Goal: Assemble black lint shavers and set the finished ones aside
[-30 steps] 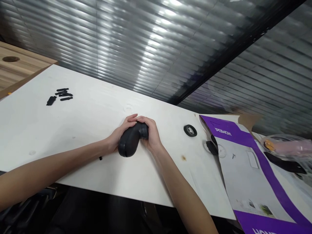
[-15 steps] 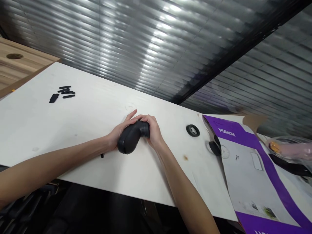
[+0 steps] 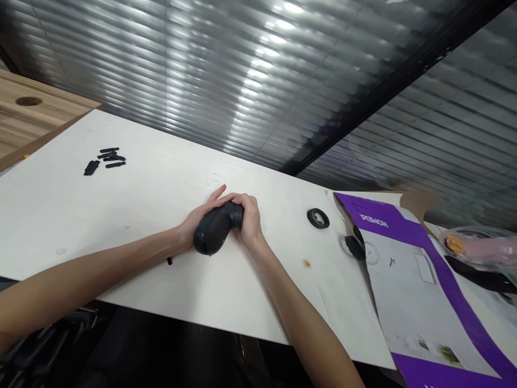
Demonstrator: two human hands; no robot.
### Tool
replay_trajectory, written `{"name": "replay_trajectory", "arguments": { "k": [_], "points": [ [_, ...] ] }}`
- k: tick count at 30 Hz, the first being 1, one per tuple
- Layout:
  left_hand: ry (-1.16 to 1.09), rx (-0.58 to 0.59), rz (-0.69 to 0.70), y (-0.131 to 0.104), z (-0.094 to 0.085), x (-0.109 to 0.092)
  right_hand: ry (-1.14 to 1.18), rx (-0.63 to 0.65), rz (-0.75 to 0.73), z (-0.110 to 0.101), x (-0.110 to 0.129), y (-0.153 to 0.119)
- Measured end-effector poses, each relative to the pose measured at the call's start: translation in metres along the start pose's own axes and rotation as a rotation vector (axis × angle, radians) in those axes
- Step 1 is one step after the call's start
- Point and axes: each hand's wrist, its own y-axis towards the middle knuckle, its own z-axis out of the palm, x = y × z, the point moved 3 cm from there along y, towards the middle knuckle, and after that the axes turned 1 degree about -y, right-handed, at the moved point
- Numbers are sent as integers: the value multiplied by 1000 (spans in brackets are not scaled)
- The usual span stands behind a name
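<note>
A black rounded device (image 3: pixel 213 230) with a bent neck is held above the white table (image 3: pixel 141 205). My left hand (image 3: pixel 193 222) supports it from the left and behind, its thumb or a finger sticking out past it. Around the neck end on the right, my right hand (image 3: pixel 251 220) is closed with bent fingers. Part of both hands is hidden behind the device. A small black piece (image 3: pixel 169 261) lies under my left forearm.
Several flat black pieces (image 3: pixel 113 158) lie at the table's far left. To the right are a black ring (image 3: pixel 318 218), a black part (image 3: pixel 355 247), a purple and white box (image 3: pixel 407 280) and a plastic bag (image 3: pixel 480 247). A corrugated metal wall stands behind.
My right hand has shifted slightly left and closed more around the neck of the device. The camera view has tilted a little.
</note>
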Motion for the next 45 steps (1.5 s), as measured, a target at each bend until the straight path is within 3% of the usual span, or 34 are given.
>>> {"name": "replay_trajectory", "arguments": {
  "k": [11, 16, 20, 24, 29, 37, 41, 45],
  "points": [
    [50, -23, 64, 3, -2, 3, -46, -14, 49, -2, 8, -5],
    [166, 22, 117, 0, 1, 0, 58, -67, -124, -1, 6, -8],
    [316, 42, 190, -6, 1, -5, -149, -142, -262, -13, 11, -10],
    [446, 6, 322, -7, -4, -9, -446, -59, -336, -19, 6, -12],
    [611, -12, 468, -6, -7, -12, -338, -33, -257, -11, 4, -15],
    [573, -49, 381, -1, -13, -21, -204, 108, -67, -13, 1, -13],
    [543, -73, 291, -1, -18, -28, -214, 183, -62, -16, -4, -12],
    [548, -65, 257, -2, -21, -32, -227, 176, -90, -16, -6, -13]
  ]
}}
